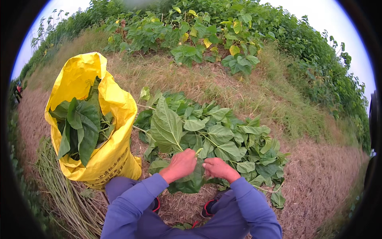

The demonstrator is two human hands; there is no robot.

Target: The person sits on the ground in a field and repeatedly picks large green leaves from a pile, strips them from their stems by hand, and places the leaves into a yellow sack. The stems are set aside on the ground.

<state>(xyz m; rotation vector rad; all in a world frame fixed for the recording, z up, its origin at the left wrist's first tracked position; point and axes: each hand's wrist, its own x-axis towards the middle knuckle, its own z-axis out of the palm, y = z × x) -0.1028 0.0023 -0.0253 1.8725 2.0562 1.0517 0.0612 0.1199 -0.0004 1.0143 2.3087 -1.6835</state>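
My left hand [183, 164] is closed around several large green leaves by their stalks. One broad leaf [167, 128] stands up pale side out above the fist, and a darker leaf [189, 180] hangs below it. Just to the right, my right hand [219, 168] has its fingers drawn together close to the leaves; whether a thin stem is between them is hidden. Both hands are over a heap of leafy cut branches [220, 134], which look like mulberry. At the left stands a yellow woven sack [119, 149], its mouth wide, with picked leaves [86, 125] inside.
Bare stripped stems [65, 194] lie in a bundle left of my legs, below the sack. Dry straw [316, 176] covers the ground. Beyond are grass and broad-leaved plants [188, 53], some yellowing, with taller green growth behind. A person [18, 91] is far off at the left edge.
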